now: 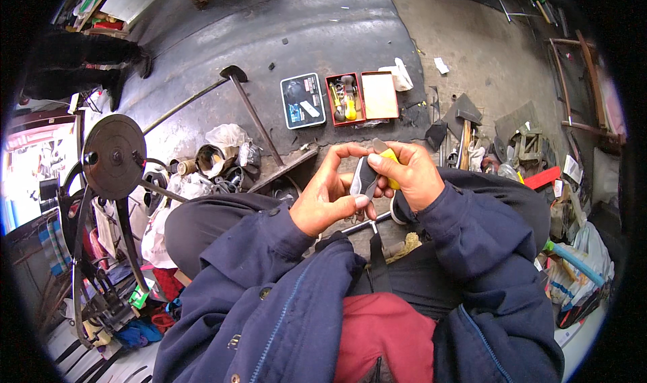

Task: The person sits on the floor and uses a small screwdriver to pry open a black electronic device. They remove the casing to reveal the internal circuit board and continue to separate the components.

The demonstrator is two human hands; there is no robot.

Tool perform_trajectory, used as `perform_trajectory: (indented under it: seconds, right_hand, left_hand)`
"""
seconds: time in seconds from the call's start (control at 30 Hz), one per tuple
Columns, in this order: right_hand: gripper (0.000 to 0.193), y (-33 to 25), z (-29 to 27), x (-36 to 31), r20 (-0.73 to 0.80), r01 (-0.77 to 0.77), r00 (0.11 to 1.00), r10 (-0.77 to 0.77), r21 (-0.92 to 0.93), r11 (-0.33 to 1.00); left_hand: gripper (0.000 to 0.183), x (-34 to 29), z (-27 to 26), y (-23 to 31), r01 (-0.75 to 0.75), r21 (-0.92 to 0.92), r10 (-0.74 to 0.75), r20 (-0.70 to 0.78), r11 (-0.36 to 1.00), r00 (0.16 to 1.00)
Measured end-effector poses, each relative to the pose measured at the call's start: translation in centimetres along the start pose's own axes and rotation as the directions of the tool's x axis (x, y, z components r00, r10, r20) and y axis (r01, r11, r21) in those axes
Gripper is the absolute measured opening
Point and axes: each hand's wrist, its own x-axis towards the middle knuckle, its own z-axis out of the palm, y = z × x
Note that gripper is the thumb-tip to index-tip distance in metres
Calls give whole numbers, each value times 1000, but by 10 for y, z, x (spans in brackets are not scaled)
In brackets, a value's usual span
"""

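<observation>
In front of my lap, my left hand (328, 191) pinches a small dark piece with a light grey edge (364, 179) between thumb and fingers. It resembles part of a shoe, but I cannot make out its exact kind. My right hand (414, 173) is closed around a yellow-handled tool (389, 162) with a short grey blade-like end pointing up and away from me. Both hands nearly meet, and the right thumb lies against the dark piece. The rest of the yellow handle is hidden by the right fingers.
Ahead on the floor lie an open red box (335, 117) of tools, its lid (381, 99) and a flat tin (301, 121). A hammer (465, 128) stands at right. A black round wheel (114, 157) on a metal frame rises at left. Another person's legs (87, 63) show at far left.
</observation>
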Motion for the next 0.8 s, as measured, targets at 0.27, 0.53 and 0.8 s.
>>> perform_trajectory:
  seconds: [0.27,0.53,0.8]
  right_hand:
    - [19,0,-3,1,-37,34,999,-32,64,997]
    - [20,7,-6,4,-26,4,1000,-2,84,996]
    - [19,12,-8,5,-30,-15,999,19,149,989]
  left_hand:
    - [82,2,-3,-1,19,-88,-10,97,996,995]
    - [82,4,-3,-3,46,-28,-45,36,999,998]
    - [73,6,-5,-8,9,-150,-1,54,989,999]
